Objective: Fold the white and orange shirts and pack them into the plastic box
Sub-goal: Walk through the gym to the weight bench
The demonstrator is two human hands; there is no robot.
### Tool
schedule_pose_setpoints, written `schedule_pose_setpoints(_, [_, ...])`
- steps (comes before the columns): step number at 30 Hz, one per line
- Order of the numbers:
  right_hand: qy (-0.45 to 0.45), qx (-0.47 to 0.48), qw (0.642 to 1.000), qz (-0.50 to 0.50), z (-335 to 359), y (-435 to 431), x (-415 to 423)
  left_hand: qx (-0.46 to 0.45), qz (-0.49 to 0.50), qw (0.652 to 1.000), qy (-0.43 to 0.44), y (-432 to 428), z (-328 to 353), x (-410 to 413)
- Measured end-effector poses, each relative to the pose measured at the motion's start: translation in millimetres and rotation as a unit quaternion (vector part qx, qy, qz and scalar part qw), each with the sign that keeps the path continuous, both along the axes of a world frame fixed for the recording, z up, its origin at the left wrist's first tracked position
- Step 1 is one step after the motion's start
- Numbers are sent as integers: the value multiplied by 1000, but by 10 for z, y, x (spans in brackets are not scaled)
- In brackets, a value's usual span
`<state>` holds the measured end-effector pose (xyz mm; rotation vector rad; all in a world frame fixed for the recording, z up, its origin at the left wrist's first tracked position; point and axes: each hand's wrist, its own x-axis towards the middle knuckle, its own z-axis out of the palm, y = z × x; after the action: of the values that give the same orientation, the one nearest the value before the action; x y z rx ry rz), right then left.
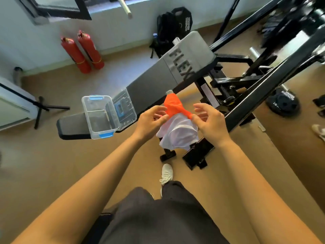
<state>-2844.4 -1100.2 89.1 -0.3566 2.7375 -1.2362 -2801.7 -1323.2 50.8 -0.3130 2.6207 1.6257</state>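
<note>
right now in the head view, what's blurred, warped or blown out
Head view throughout: the wide-angle lens bows the grey padded bench; the black metal rack at top right is smeared with blur; the bright orange shirt is oversaturated, its folds barely readable; the clear plastic box with blue clips is fairly sharp, without strong glare.

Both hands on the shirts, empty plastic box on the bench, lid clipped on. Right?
No: the lid is off. Head view shows the plastic box open, empty on the bench, lid beside it. Left hand and right hand do hold the orange shirt and white shirt.
</note>
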Motion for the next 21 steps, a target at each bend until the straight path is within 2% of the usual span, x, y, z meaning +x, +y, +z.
schedule_pose_setpoints(3, [-46, 46, 996, 56, -113, -49, -382, -29, -3, 999, -38, 85, -83, -239])
schedule_pose_setpoints(7, [-93, 59, 987, 114, -228, -72, -518, -30, -83, 987, -136, 179, -305, -117])
schedule_pose_setpoints(11, [-104, 48, 987, 114, -378, -93, -540, -17, -95, 984, -149, 216, -446, 27])
schedule_pose_setpoints(18, [-118, 66, 988, 71, -413, -97, -535, 176, -50, 972, -150, -198, 270, 95])
schedule_pose_setpoints(21, [-120, 75, 988, 54, -413, -116, -542, 232, 19, 964, -128, -400, 488, 74])
